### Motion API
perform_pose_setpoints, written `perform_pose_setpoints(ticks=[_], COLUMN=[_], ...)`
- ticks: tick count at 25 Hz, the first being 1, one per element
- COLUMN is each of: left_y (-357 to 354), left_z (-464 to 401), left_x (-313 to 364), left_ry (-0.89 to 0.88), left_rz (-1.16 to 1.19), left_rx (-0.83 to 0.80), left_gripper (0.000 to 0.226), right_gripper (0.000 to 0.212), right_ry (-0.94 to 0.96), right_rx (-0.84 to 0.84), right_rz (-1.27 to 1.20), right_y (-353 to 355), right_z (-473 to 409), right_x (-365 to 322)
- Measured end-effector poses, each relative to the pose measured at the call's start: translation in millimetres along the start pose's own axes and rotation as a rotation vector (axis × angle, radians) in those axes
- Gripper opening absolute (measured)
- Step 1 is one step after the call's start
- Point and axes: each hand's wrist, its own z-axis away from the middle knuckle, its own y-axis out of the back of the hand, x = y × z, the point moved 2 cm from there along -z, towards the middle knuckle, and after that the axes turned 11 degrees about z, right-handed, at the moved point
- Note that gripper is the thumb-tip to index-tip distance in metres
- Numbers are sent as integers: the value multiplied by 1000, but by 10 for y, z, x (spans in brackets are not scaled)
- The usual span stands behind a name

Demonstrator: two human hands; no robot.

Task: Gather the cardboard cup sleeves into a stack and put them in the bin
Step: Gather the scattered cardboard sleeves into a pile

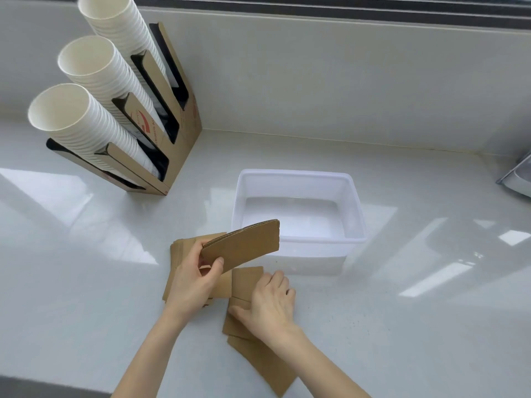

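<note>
My left hand [193, 278] grips a small stack of flat brown cardboard cup sleeves [244, 244] by its left end, lifted off the counter and tilted up, its right end over the near-left corner of the bin. The white translucent plastic bin [356, 214] stands just beyond, with nothing inside. More loose sleeves [181, 251] lie flat under and behind my left hand. My right hand [271, 307] presses palm-down on other sleeves [258, 357] lying on the counter, its fingers closing around the edge of one. Whether that sleeve is lifted cannot be told.
A cardboard dispenser [184, 133] holding three slanted stacks of white paper cups [86, 61] stands at the back left. A white appliance corner [517, 179] shows at the right edge. The glossy white counter [402, 311] meets a wall ledge behind the bin.
</note>
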Motion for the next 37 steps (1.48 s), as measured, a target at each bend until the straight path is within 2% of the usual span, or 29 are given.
perform_pose_setpoints(ticks=[5, 7, 11, 16, 22, 26, 32, 37], left_y=[6, 8, -19, -40, -75, -166, -333, -413], left_z=[-1, 2, 12, -5, -35, -37, 14, 11], left_x=[-1, 9, 35, -3, 26, 12, -29, -66], left_ry=[11, 21, 31, 69, 80, 112, 160, 145], left_rz=[2, 17, 43, 103, 121, 127, 216, 248], left_rx=[17, 33, 26, -11, -30, -104, -249, -268], left_gripper=[38, 37, 35, 31, 22, 22, 22, 13], right_gripper=[67, 60, 36, 31, 39, 35, 30, 25], right_ry=[-1, -4, -5, 11, 236, 242, 236, 236], right_rx=[-132, -95, -127, -66, -126, -9, 126, 202], right_rz=[-77, -130, -474, -702, -710, -738, -604, -627], right_y=[-86, -66, 17, 188, 610, 776, 742, 690], right_z=[-82, -98, -93, -34, 66, 24, -75, -99], right_x=[65, 132, 411, 849, 1138, 1124, 980, 861])
